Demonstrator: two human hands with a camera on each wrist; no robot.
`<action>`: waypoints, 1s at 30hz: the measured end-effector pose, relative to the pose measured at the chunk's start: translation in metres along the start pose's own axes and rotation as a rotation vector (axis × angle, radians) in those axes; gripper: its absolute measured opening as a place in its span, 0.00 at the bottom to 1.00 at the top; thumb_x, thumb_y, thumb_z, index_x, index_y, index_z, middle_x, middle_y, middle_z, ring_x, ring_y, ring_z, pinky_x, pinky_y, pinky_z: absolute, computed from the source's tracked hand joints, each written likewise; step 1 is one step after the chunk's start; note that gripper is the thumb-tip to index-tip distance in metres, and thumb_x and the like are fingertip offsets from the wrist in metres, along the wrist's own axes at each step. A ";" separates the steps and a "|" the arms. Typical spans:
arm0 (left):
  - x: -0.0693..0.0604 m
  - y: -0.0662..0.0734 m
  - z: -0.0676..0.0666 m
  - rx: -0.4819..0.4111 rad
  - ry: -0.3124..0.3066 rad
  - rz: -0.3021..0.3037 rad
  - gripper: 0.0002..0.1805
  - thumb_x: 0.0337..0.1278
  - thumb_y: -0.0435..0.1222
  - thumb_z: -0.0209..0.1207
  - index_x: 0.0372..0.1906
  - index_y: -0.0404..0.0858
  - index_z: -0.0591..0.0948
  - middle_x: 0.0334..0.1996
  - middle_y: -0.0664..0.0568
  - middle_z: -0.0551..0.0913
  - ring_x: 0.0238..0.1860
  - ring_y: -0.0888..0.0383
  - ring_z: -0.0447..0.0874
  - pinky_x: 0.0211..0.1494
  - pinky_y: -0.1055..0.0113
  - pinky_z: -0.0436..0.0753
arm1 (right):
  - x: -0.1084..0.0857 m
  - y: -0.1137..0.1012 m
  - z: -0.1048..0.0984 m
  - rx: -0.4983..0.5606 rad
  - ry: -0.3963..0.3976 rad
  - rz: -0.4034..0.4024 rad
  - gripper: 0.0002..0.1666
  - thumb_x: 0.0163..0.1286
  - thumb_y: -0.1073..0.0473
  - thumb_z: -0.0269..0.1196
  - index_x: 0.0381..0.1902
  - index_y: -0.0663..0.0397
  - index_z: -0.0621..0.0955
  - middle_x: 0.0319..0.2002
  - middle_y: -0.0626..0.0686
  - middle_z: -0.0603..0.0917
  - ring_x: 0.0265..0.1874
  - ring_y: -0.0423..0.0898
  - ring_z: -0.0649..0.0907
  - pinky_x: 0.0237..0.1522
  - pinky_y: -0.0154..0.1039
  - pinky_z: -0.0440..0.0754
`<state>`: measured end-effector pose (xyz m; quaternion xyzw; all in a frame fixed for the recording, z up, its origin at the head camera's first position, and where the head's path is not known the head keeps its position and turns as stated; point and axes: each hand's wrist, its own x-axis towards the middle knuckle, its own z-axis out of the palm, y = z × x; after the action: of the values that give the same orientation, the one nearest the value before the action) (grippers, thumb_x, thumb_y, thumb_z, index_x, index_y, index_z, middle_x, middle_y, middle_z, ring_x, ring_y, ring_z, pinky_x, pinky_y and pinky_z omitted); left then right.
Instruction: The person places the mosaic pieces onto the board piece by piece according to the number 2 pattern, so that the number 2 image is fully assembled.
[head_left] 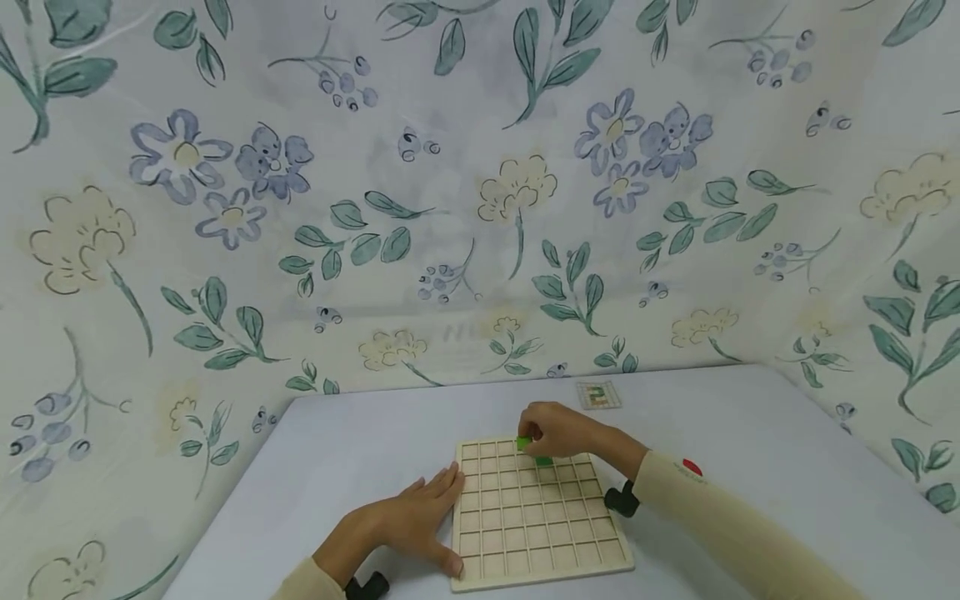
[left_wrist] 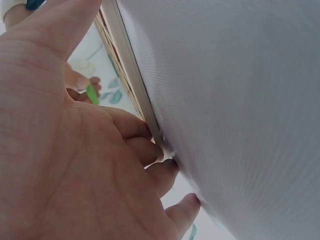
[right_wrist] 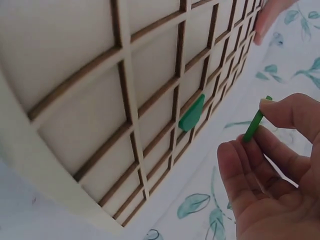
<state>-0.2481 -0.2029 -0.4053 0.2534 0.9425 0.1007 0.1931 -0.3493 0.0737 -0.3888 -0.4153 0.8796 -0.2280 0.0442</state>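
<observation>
A pale wooden grid board [head_left: 517,533] with raised dividers lies flat on the table. My left hand [head_left: 416,512] rests against its left edge, fingers spread; the left wrist view shows the fingertips touching the board's side. Over the far rows, my right hand [head_left: 558,429] pinches a thin bright green tile [right_wrist: 255,125] between thumb and fingers, apart from the board in the right wrist view. A darker green tile [right_wrist: 192,114] sits on the board, tilted across a divider, close to the right hand.
At the back of the white table [head_left: 360,442] lies a small square item with coloured patches [head_left: 598,395]. A red object [head_left: 692,467] shows beside the right sleeve. Behind the table hangs a flower-patterned cloth [head_left: 450,208].
</observation>
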 end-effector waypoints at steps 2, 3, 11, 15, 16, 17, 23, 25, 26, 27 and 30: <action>-0.002 -0.001 0.003 0.001 -0.004 0.001 0.68 0.42 0.64 0.70 0.79 0.32 0.50 0.81 0.39 0.46 0.82 0.45 0.44 0.80 0.41 0.50 | 0.001 0.000 0.006 0.006 -0.013 0.009 0.05 0.66 0.63 0.66 0.40 0.56 0.84 0.37 0.48 0.81 0.36 0.37 0.77 0.40 0.30 0.79; -0.002 -0.001 0.003 -0.001 0.000 0.003 0.68 0.42 0.64 0.70 0.79 0.32 0.50 0.81 0.39 0.45 0.82 0.45 0.44 0.80 0.41 0.50 | 0.001 0.001 0.009 0.006 -0.010 0.016 0.05 0.66 0.63 0.67 0.40 0.56 0.84 0.37 0.48 0.81 0.35 0.37 0.77 0.39 0.30 0.79; 0.000 -0.002 0.002 0.000 0.005 0.007 0.68 0.43 0.64 0.70 0.79 0.32 0.49 0.81 0.39 0.45 0.82 0.45 0.43 0.80 0.41 0.50 | 0.002 0.008 0.016 0.002 -0.019 0.031 0.06 0.65 0.62 0.69 0.39 0.54 0.83 0.36 0.47 0.80 0.34 0.37 0.77 0.38 0.31 0.79; -0.001 -0.001 0.003 0.003 0.002 0.008 0.68 0.43 0.64 0.70 0.79 0.32 0.49 0.81 0.39 0.45 0.82 0.45 0.44 0.80 0.41 0.50 | 0.003 0.008 0.019 0.008 -0.022 0.032 0.06 0.65 0.61 0.69 0.38 0.54 0.83 0.36 0.47 0.80 0.34 0.37 0.76 0.38 0.31 0.79; -0.001 -0.001 0.003 0.002 -0.001 0.007 0.67 0.43 0.64 0.70 0.79 0.32 0.49 0.81 0.39 0.45 0.82 0.45 0.44 0.80 0.41 0.50 | 0.003 0.009 0.019 0.008 -0.024 0.033 0.06 0.65 0.61 0.69 0.38 0.54 0.83 0.36 0.46 0.80 0.34 0.37 0.76 0.38 0.31 0.79; -0.002 -0.001 0.002 0.002 -0.002 0.006 0.67 0.43 0.65 0.70 0.79 0.33 0.49 0.81 0.39 0.45 0.82 0.45 0.44 0.81 0.42 0.50 | 0.003 0.009 0.020 0.008 -0.024 0.033 0.05 0.65 0.61 0.69 0.38 0.54 0.83 0.36 0.46 0.80 0.34 0.36 0.76 0.38 0.31 0.79; -0.002 0.000 0.002 0.004 -0.001 -0.010 0.68 0.42 0.65 0.70 0.79 0.33 0.50 0.81 0.40 0.45 0.82 0.45 0.44 0.81 0.42 0.50 | 0.003 0.009 0.022 0.004 -0.026 0.037 0.04 0.65 0.62 0.68 0.37 0.53 0.84 0.36 0.45 0.81 0.34 0.36 0.77 0.39 0.31 0.79; -0.002 -0.001 0.003 0.003 -0.003 -0.013 0.68 0.42 0.65 0.70 0.79 0.34 0.50 0.81 0.40 0.45 0.82 0.46 0.44 0.81 0.42 0.50 | 0.003 0.008 0.023 0.003 -0.029 0.038 0.04 0.65 0.62 0.69 0.37 0.53 0.84 0.36 0.45 0.81 0.34 0.36 0.77 0.39 0.31 0.79; -0.002 -0.001 0.003 0.003 -0.003 -0.015 0.68 0.42 0.65 0.70 0.79 0.34 0.50 0.81 0.40 0.45 0.82 0.46 0.44 0.81 0.42 0.50 | 0.003 0.007 0.023 0.004 -0.030 0.039 0.05 0.65 0.62 0.69 0.37 0.53 0.84 0.36 0.45 0.81 0.34 0.36 0.77 0.39 0.31 0.79; -0.002 -0.001 0.004 0.001 -0.004 -0.014 0.68 0.42 0.65 0.70 0.80 0.34 0.50 0.81 0.40 0.45 0.82 0.46 0.44 0.81 0.42 0.50 | 0.003 0.007 0.023 0.004 -0.032 0.041 0.05 0.64 0.62 0.69 0.38 0.53 0.84 0.36 0.45 0.81 0.34 0.36 0.77 0.39 0.31 0.79; -0.002 -0.002 0.004 0.010 -0.008 -0.011 0.67 0.42 0.65 0.69 0.80 0.34 0.50 0.81 0.41 0.45 0.82 0.46 0.44 0.81 0.43 0.50 | 0.002 0.005 0.022 -0.003 -0.041 0.049 0.05 0.64 0.62 0.70 0.38 0.53 0.84 0.35 0.45 0.81 0.34 0.36 0.76 0.39 0.31 0.78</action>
<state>-0.2453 -0.2051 -0.4089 0.2497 0.9435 0.0940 0.1963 -0.3482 0.0672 -0.4105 -0.3981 0.8887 -0.2172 0.0672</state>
